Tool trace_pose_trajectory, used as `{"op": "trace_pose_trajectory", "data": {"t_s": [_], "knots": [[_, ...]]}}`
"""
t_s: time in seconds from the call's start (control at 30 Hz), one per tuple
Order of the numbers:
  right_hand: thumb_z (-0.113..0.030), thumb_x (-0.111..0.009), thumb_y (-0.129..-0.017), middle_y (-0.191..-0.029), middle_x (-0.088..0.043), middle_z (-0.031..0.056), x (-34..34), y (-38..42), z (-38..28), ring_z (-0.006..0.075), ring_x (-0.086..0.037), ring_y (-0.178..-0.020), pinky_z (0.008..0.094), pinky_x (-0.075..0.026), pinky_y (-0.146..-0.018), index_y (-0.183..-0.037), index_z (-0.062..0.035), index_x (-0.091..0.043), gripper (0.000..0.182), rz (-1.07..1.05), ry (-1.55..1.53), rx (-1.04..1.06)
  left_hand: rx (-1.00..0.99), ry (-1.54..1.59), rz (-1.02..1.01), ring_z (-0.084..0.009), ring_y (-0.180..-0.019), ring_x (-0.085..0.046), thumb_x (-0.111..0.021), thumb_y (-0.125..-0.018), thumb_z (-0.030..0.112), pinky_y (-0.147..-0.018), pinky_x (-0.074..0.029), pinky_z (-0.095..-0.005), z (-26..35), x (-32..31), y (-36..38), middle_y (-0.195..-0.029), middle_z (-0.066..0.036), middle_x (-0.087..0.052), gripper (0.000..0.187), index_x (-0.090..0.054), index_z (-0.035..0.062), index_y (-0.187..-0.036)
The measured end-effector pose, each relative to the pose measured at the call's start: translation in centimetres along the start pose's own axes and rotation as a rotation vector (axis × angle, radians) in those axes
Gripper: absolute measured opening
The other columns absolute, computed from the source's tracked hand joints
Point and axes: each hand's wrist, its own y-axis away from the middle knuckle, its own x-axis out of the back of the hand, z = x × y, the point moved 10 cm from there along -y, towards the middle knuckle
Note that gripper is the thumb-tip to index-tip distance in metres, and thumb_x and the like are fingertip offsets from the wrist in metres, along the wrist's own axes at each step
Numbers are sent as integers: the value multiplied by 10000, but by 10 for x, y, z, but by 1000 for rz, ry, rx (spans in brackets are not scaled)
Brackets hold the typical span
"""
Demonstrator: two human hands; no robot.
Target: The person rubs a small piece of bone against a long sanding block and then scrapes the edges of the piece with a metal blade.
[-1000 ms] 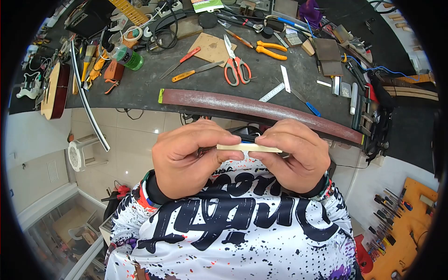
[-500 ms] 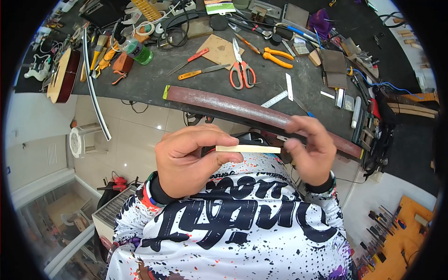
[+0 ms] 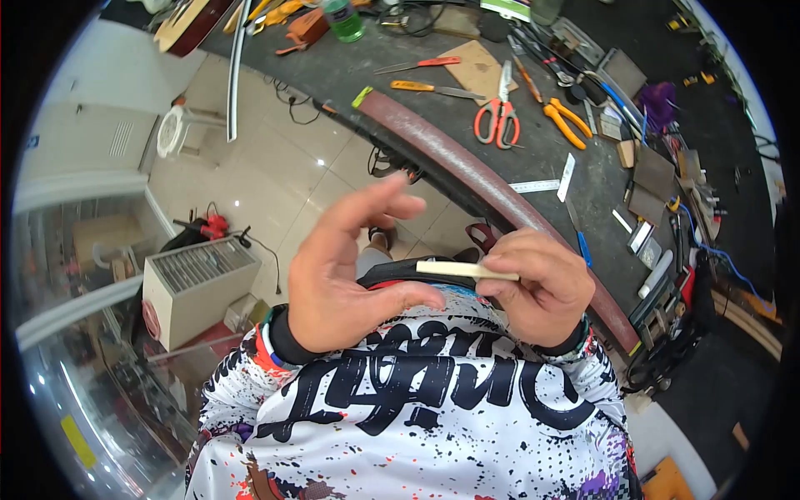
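A small, thin cream-coloured strip (image 3: 454, 269) is held level above my lap, its right end pinched between the thumb and fingers of my right hand (image 3: 546, 287). My left hand (image 3: 333, 283) is open just left of the strip, thumb and fingers spread and not touching it. The strip looks like a guitar nut blank, though its kind is not certain. Beyond both hands, a long sanding beam (image 3: 467, 158) with a worn reddish-brown face lies along the bench's near edge.
On the dark bench (image 3: 333, 62) lie orange-handled scissors (image 3: 497, 121), yellow-handled pliers (image 3: 568, 123), a yellow-handled file (image 3: 437, 89), a steel rule (image 3: 535, 187) and a blue-handled knife (image 3: 581, 237). A white stool (image 3: 175, 132) and a pale slatted box (image 3: 200, 292) stand on the floor to the left.
The strip has passed from my left hand to my right. My left fingers have opened away from it. The head view has swung left, so the bench appears rotated and shifted right.
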Motion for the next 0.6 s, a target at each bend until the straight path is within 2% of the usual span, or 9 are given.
{"op": "trace_pose_trajectory", "data": {"t_s": [0.03, 0.1, 0.17, 0.23, 0.27, 0.43, 0.5, 0.57, 0.6], "knots": [[-5, -901, -781, -920, -769, 125, -7, -3, 2, 231, -733, -800, 318, -555, -653, -1079, -9, -788, 318, -6, 1, -1, 3, -1, 24, -216, -1090, -722, -976, -731, 72, -960, -535, -371, 1, 13, 5, -1112, -128, -765, 826, -577, -21, -1448], [-7, -901, -780, -912, -769, 123, -27, -9, -2, 228, -733, -792, 313, -552, -648, -1075, -8, -789, 315, -40, 9, 6, -94, -44, -37, -235, -1172, -696, -995, -707, 107, -1069, -485, -404, 13, 33, 17, -1177, -131, -753, 1064, -401, -9, -1582], [-12, -905, -775, -918, -770, 119, -55, -21, -12, 222, -730, -782, 313, -553, -648, -1062, -8, -793, 309, -88, 21, 51, -139, -47, -13, -240, -1154, -714, -980, -730, 90, -1075, -497, -407, 16, 57, 26, -1165, -144, -767, 1042, -390, -19, -1582], [-14, -913, -768, -920, -770, 117, -90, -33, -17, 219, -728, -780, 311, -553, -646, -1054, -9, -796, 308, -157, 4, 60, -171, -139, -92, -287, -1136, -707, -983, -719, 79, -1027, -534, -440, 18, 76, 38, -1155, -209, -754, 1150, -275, -18, -1620], [-17, -917, -764, -922, -770, 116, -111, -38, -18, 218, -727, -777, 309, -552, -643, -1055, -9, -794, 316, -182, 6, 80, -171, -152, -71, -287, -1060, -735, -937, -771, 15, -952, -553, -428, 19, 93, 43, -1063, -202, -781, 1083, -266, -21, -1620], [-35, -938, -741, -930, -771, 116, -242, -69, -25, 226, -729, -787, 317, -557, -667, -1045, -5, -788, 340, -317, 17, 100, -173, -125, 66, -278, -929, -758, -894, -813, -15, -871, -545, -396, 3, 217, 85, -961, -192, -794, 1037, -240, -64, -1617], [-20, -938, -739, -938, -772, 114, -299, -83, -24, 246, -732, -812, 336, -568, -719, -1098, -2, -771, 397, -348, -33, 109, -171, -130, 142, -274, -895, -760, -882, -827, -20, -854, -540, -388, -5, 273, 100, -935, -190, -796, 1030, -225, -80, -1618], [51, -895, -738, -993, -778, 132, -352, -96, -13, 266, -736, -911, 358, -575, -817, -1221, -4, -724, 515, -373, -30, 42, -159, -88, 184, -266, -869, -758, -884, -830, -7, -863, -543, -385, -7, 323, 116, -936, -193, -798, 1058, -192, -99, -1625], [56, -884, -741, -1010, -776, 136, -374, -103, -9, 266, -736, -926, 358, -575, -825, -1209, 0, -730, 495, -372, -39, 47, -165, -104, 196, -266, -869, -758, -884, -830, -7, -863, -543, -385, -4, 345, 120, -936, -193, -798, 1058, -192, -99, -1625]]}}
